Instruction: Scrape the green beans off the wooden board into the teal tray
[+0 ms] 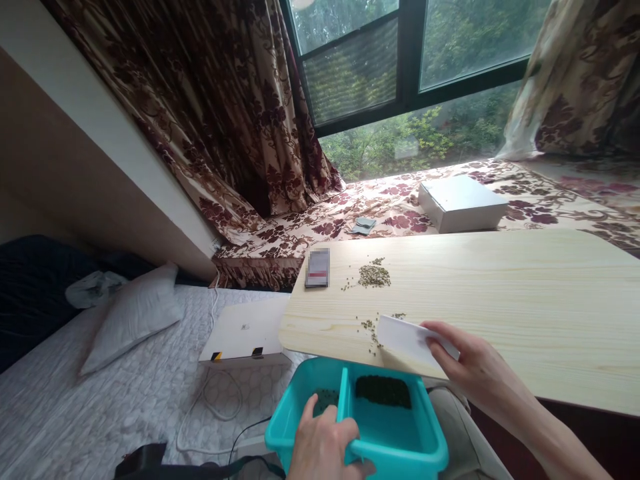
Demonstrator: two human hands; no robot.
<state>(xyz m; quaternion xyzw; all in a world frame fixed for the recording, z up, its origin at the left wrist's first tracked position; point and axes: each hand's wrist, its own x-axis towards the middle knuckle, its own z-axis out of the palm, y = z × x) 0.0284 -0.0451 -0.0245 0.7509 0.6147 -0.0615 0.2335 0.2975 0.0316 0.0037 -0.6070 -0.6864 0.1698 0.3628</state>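
My right hand (470,357) pinches a white card (404,337), tilted with its edge low over the wooden tabletop (505,293). By the card's left end lie scattered small greenish beans or seeds (369,325). A bigger pile of them (374,275) sits farther back. Below the table's near edge is a turquoise two-compartment bin (434,427). My left hand (325,443) grips its near rim by the divider, fingers partly over the left compartment. A few beans (327,398) show in that compartment; a dark green heap (383,391) fills the far part of the right one.
A pixelated flat packet (318,268) lies on the table's left corner. A white box (245,330) rests on the bed at left, with cables (220,413) nearby. Behind the table, a silver-white box (463,203) and a folded grey-green cloth (363,225) lie on the windowsill.
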